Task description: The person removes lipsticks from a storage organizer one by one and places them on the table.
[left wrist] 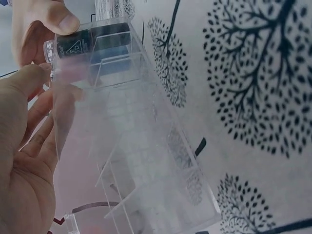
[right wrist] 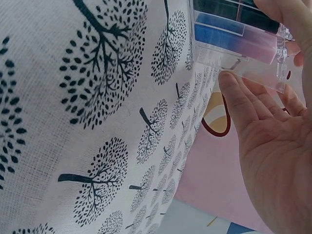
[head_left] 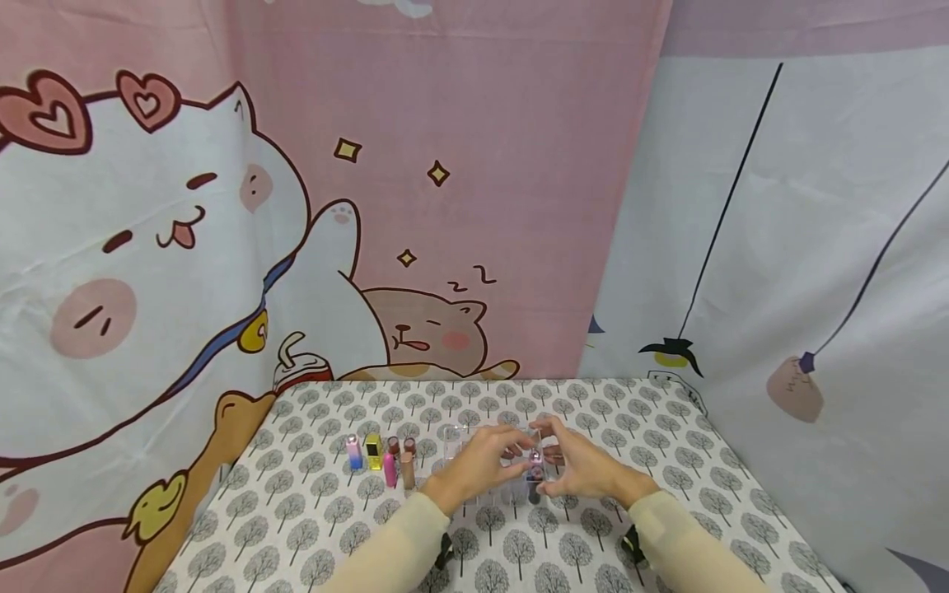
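Observation:
A clear compartment organizer rests on the patterned cloth, with a dark cosmetic tube and a pink-and-blue tube side by side in its right-end slots. My left hand curves over the organizer from the left. Its thumb tip is close to the tops of the tubes, and its fingers extend behind the clear wall. At the right end, my right hand makes a wide C, thumb touching the dark tube and fingers behind the clear wall. Any closed grip is not visible.
Left of the organizer stand a pink-and-blue tube, a yellow tube, a bright pink tube, a brown tube and two dark red ones. A cartoon-printed curtain hangs behind the table.

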Demonstrator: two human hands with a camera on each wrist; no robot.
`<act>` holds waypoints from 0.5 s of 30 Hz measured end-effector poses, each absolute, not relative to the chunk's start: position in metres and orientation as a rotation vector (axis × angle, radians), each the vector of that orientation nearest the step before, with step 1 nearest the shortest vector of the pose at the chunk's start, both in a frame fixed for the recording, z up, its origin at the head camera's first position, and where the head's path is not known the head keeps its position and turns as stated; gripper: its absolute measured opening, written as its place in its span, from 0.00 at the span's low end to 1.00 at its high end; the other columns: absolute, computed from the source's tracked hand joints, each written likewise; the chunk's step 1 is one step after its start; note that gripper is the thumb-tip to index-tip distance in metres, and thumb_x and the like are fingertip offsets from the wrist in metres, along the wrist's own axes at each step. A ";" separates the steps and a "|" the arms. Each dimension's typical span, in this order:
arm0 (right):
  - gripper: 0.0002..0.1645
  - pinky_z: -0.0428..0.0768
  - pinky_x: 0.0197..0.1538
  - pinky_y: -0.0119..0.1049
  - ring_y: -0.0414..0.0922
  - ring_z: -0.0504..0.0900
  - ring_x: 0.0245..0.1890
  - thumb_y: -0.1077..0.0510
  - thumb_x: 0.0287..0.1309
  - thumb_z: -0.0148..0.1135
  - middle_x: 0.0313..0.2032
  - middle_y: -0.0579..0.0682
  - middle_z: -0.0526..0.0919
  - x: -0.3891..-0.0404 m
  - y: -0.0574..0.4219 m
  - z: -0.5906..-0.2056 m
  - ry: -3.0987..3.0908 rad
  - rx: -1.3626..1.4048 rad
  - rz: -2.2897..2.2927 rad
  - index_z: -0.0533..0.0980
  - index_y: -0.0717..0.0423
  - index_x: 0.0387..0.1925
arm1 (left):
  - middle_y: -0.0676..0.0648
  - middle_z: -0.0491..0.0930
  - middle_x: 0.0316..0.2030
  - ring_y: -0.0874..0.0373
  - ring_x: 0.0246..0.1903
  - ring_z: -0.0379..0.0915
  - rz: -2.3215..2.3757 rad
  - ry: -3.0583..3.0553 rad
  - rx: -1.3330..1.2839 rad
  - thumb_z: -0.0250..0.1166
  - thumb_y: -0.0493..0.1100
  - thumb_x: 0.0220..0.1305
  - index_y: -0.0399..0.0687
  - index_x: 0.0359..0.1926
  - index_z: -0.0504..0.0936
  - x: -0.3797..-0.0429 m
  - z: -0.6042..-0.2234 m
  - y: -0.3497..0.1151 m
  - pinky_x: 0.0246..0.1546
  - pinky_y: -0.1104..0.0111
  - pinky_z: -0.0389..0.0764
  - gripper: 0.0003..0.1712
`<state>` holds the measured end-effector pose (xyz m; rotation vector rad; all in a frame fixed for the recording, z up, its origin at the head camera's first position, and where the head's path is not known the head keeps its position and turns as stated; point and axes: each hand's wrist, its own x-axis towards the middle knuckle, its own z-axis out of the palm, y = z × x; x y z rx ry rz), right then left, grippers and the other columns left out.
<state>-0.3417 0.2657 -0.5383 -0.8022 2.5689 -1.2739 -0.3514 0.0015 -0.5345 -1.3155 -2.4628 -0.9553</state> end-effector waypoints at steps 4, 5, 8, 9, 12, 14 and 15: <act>0.68 0.86 0.78 0.61 0.71 0.83 0.76 0.57 0.57 0.92 0.81 0.68 0.72 -0.342 0.266 -0.538 2.574 -0.806 -1.264 0.57 0.60 0.87 | 0.42 0.94 0.60 0.50 0.51 0.96 -0.955 -2.439 -1.319 0.80 0.38 0.76 0.40 0.64 0.90 -0.353 -0.537 0.004 0.55 0.73 0.96 0.20; 0.68 0.87 0.78 0.61 0.71 0.83 0.76 0.57 0.57 0.92 0.81 0.68 0.72 -0.342 0.266 -0.538 2.575 -0.804 -1.261 0.57 0.60 0.87 | 0.42 0.95 0.59 0.50 0.51 0.97 -0.955 -2.431 -1.322 0.80 0.37 0.76 0.40 0.64 0.90 -0.353 -0.537 0.005 0.55 0.74 0.96 0.19; 0.68 0.87 0.77 0.61 0.71 0.84 0.76 0.58 0.57 0.92 0.80 0.67 0.72 -0.342 0.266 -0.539 2.580 -0.796 -1.259 0.57 0.58 0.87 | 0.42 0.95 0.58 0.50 0.50 0.97 -0.957 -2.416 -1.334 0.80 0.37 0.75 0.40 0.63 0.91 -0.355 -0.540 0.006 0.54 0.74 0.96 0.19; 0.68 0.88 0.77 0.61 0.71 0.84 0.76 0.58 0.57 0.92 0.80 0.67 0.72 -0.342 0.266 -0.539 2.581 -0.794 -1.258 0.58 0.58 0.87 | 0.42 0.95 0.58 0.51 0.50 0.97 -0.949 -2.414 -1.335 0.80 0.37 0.75 0.40 0.63 0.91 -0.355 -0.540 0.006 0.54 0.75 0.95 0.19; 0.67 0.88 0.77 0.60 0.71 0.84 0.76 0.57 0.57 0.92 0.80 0.68 0.72 -0.342 0.266 -0.538 2.585 -0.791 -1.255 0.58 0.56 0.87 | 0.43 0.95 0.58 0.51 0.50 0.97 -0.937 -2.418 -1.333 0.81 0.38 0.75 0.41 0.64 0.91 -0.356 -0.542 0.008 0.54 0.75 0.95 0.20; 0.67 0.87 0.78 0.59 0.71 0.83 0.77 0.57 0.57 0.93 0.80 0.67 0.73 -0.342 0.266 -0.538 2.585 -0.791 -1.256 0.58 0.55 0.87 | 0.43 0.95 0.58 0.52 0.50 0.97 -0.925 -2.431 -1.322 0.81 0.38 0.75 0.42 0.64 0.91 -0.355 -0.542 0.009 0.53 0.76 0.95 0.20; 0.67 0.87 0.78 0.59 0.71 0.83 0.77 0.57 0.57 0.92 0.80 0.67 0.72 -0.342 0.266 -0.538 2.584 -0.792 -1.257 0.58 0.56 0.87 | 0.43 0.95 0.58 0.52 0.50 0.97 -0.923 -2.440 -1.316 0.81 0.38 0.75 0.42 0.64 0.91 -0.355 -0.542 0.009 0.53 0.76 0.95 0.20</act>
